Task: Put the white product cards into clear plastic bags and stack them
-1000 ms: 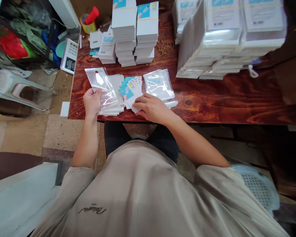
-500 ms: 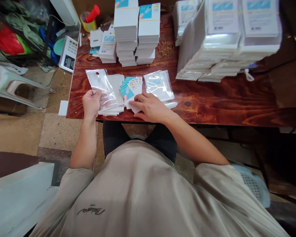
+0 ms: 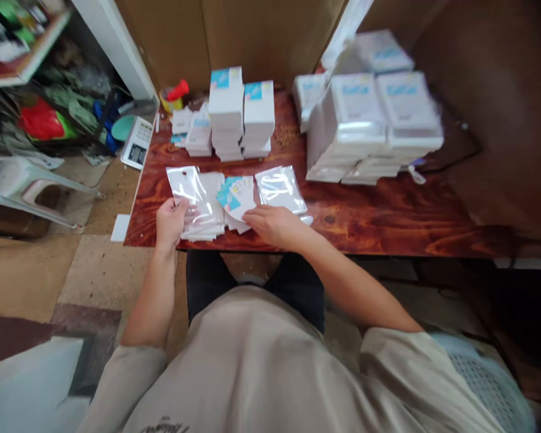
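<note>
From the head view, I see the left hand (image 3: 170, 221) closed on the near left edge of a clear pouch (image 3: 193, 189), thumb against fingers, so most of the plastic lies up and to the right of that grip, over a pale stack (image 3: 215, 189). The right hand (image 3: 273, 224) has its bent fingers at the lower right of the fanned cards (image 3: 241, 201) (blue and white ones), which spread up and leftward; whether it pinches them, I can't tell
</note>
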### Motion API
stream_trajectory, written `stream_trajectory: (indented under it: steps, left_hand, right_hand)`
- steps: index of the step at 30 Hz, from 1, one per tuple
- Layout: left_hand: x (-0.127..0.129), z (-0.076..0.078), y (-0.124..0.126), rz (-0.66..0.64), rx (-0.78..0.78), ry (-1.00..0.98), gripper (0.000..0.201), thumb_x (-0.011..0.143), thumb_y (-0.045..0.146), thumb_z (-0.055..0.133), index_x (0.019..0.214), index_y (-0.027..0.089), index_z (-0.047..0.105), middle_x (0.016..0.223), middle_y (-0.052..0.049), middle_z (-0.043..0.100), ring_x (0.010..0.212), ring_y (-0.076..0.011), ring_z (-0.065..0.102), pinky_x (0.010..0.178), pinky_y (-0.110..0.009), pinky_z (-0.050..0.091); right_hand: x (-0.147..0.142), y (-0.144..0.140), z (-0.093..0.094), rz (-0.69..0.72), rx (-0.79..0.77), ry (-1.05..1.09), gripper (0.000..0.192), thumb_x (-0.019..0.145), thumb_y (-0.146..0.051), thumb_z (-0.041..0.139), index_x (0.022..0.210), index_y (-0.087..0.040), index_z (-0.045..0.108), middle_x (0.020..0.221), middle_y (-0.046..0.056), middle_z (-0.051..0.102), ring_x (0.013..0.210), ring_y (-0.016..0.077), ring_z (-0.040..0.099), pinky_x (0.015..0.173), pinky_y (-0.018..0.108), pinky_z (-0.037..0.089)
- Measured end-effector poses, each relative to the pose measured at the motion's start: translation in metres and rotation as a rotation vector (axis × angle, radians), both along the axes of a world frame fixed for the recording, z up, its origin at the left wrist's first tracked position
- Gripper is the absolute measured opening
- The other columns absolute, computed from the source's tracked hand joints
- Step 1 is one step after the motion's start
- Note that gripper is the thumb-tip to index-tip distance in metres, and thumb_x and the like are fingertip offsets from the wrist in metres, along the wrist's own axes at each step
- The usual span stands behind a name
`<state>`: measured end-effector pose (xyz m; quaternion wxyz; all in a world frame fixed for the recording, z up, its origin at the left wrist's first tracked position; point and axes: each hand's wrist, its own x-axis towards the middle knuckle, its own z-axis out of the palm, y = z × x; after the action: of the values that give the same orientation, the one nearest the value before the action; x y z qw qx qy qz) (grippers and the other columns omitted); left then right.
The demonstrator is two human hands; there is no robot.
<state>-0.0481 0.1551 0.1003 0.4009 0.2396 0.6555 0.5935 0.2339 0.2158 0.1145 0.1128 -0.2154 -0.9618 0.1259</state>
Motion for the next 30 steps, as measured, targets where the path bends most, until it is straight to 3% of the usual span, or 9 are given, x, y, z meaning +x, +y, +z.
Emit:
stream_trajectory:
  steps: [5,9,14,18,21,23,25,27,30]
  left_hand:
    - [-0.002,0.007,-0.004,-0.057,0.015,-0.024,0.036,0.074,0.039,0.083,0.086,0.014,0.061,0.086,-0.011,0.076,0.069,-0.0228,0.076,0.057,-0.029,0.061]
    - [-0.003,0.012,-0.012,-0.082,0.033,-0.064,0.044,0.069,0.045,0.088,0.087,0.015,0.063,0.087,-0.011,0.077,0.071,-0.0237,0.077,0.06,-0.03,0.062]
    - [-0.005,0.008,-0.023,-0.083,0.028,-0.088,0.046,0.068,0.052,0.088,0.087,0.017,0.065,0.088,-0.01,0.077,0.073,-0.0233,0.077,0.062,-0.031,0.063]
    - [-0.006,0.005,-0.03,-0.107,0.001,-0.078,0.044,0.073,0.055,0.085,0.088,0.019,0.067,0.091,-0.01,0.077,0.076,-0.023,0.077,0.064,-0.031,0.063]
    - [-0.01,0.005,-0.036,-0.124,-0.005,-0.081,0.044,0.074,0.057,0.084,0.088,0.019,0.067,0.091,-0.009,0.077,0.075,-0.022,0.076,0.065,-0.031,0.064]
    - [-0.014,0.006,-0.039,-0.126,-0.01,-0.089,0.044,0.074,0.058,0.084,0.087,0.019,0.067,0.091,-0.009,0.077,0.076,-0.022,0.076,0.065,-0.032,0.064]
    - [-0.02,0.006,-0.041,-0.12,-0.01,-0.093,0.043,0.075,0.057,0.083,0.088,0.019,0.068,0.092,-0.009,0.077,0.077,-0.022,0.076,0.066,-0.032,0.064]
    - [-0.025,0.006,-0.042,-0.099,0.001,-0.106,0.042,0.075,0.055,0.084,0.089,0.02,0.068,0.091,-0.008,0.077,0.077,-0.022,0.076,0.067,-0.033,0.064]
    - [-0.03,0.008,-0.041,-0.052,0.022,-0.169,0.041,0.074,0.054,0.085,0.091,0.021,0.066,0.089,-0.008,0.077,0.078,-0.0235,0.077,0.066,-0.033,0.063]
  right_hand:
    - [0.004,0.03,0.032,-0.273,0.236,0.381,0.03,0.104,-0.026,0.049,0.115,-0.019,0.076,0.117,0.009,0.078,0.107,0.0196,0.073,0.096,0.034,0.056]
    - [-0.015,0.068,0.06,-0.367,0.315,0.6,0.033,0.105,-0.033,0.049,0.112,-0.02,0.078,0.112,0.009,0.079,0.103,0.0196,0.075,0.095,0.035,0.057]
    - [-0.099,0.099,0.065,-0.233,0.311,0.351,0.038,0.108,-0.028,0.039,0.125,-0.018,0.071,0.119,0.01,0.077,0.106,0.0209,0.07,0.089,0.035,0.052]
    - [-0.188,0.14,0.072,-0.26,0.363,0.055,0.04,0.104,-0.012,0.031,0.13,-0.009,0.062,0.119,0.019,0.072,0.106,0.0273,0.065,0.083,0.038,0.046]
    - [-0.24,0.185,0.084,-0.399,0.345,-0.031,0.04,0.101,-0.005,0.028,0.123,-0.003,0.061,0.119,0.025,0.068,0.114,0.0329,0.062,0.091,0.042,0.041]
    - [-0.259,0.203,0.089,-0.511,0.324,-0.066,0.04,0.102,-0.005,0.027,0.124,-0.001,0.06,0.121,0.026,0.067,0.116,0.0336,0.061,0.097,0.045,0.037]
    - [-0.263,0.198,0.09,-0.526,0.336,-0.06,0.04,0.104,-0.009,0.028,0.129,-0.002,0.058,0.125,0.025,0.066,0.118,0.0332,0.06,0.101,0.046,0.034]
    - [-0.247,0.168,0.085,-0.429,0.356,-0.02,0.04,0.106,-0.018,0.029,0.129,-0.006,0.059,0.127,0.022,0.067,0.12,0.033,0.059,0.1,0.045,0.036]
    - [-0.191,0.1,0.072,-0.31,0.196,-0.097,0.045,0.108,-0.035,0.031,0.101,-0.016,0.072,0.104,0.014,0.075,0.096,0.0289,0.068,0.084,0.04,0.045]
